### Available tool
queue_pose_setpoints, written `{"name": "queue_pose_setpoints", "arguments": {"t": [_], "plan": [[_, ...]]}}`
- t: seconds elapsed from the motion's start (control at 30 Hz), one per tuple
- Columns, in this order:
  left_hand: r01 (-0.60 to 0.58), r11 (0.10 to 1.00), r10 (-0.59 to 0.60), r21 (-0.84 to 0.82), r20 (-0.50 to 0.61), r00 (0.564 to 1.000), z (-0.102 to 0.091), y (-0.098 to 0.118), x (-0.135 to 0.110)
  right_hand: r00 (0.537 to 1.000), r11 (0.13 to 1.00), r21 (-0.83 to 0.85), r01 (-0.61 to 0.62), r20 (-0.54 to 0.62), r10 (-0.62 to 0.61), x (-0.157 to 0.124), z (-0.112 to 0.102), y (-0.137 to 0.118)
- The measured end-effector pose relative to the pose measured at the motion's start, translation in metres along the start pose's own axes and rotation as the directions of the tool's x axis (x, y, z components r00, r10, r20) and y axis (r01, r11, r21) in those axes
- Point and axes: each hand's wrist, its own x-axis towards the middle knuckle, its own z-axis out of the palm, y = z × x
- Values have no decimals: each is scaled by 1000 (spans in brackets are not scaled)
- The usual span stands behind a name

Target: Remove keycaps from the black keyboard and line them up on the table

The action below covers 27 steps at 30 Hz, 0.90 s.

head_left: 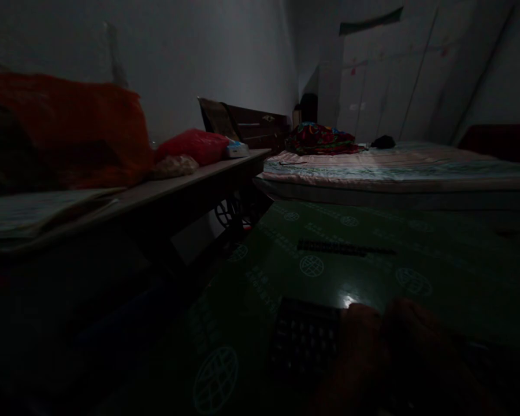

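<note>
The room is very dark. At the bottom edge a dim reddish shape, which I take to be my right hand (390,346), lies on a green printed sheet (416,260). It touches the right edge of a dark keypad object like a calculator (305,341). Its fingers cannot be made out in the gloom. My left hand is out of view. Farther off on the green sheet lies a long dark comb (342,248).
A wooden table (190,182) on the left carries an orange bundle (69,127), a red bag (195,144), a small white box (237,150) and papers (39,211). A bed (398,167) with crumpled colourful cloth (320,138) stands behind. A sewing-machine treadle wheel (225,214) shows under the table.
</note>
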Motion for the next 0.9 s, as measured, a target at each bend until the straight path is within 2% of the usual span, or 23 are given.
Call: {"name": "queue_pose_setpoints", "arguments": {"t": [0.1,0.17,0.23,0.33,0.43,0.7,0.9], "plan": [[-34,999,34,11,-12,999,-5,1,-1,993,992,59,-108,50,105,3,0,6],[-44,999,45,23,-9,999,-7,2,-2,975,944,247,-218,106,198,6,1,6],[-42,998,43,41,-8,999,-8,3,-2,965,892,371,-258,135,223,8,1,2],[-61,995,63,82,-19,998,-9,3,-3,967,861,441,-255,107,232,11,1,-10],[-96,991,98,95,-16,995,-9,3,-3,974,869,440,-226,84,211,13,-1,-19],[-120,992,121,44,-18,992,-13,2,-1,978,840,502,-208,101,182,14,-3,-9],[-126,989,119,-83,-91,989,-15,2,-1,983,806,563,-181,118,139,16,-5,-11]]}}
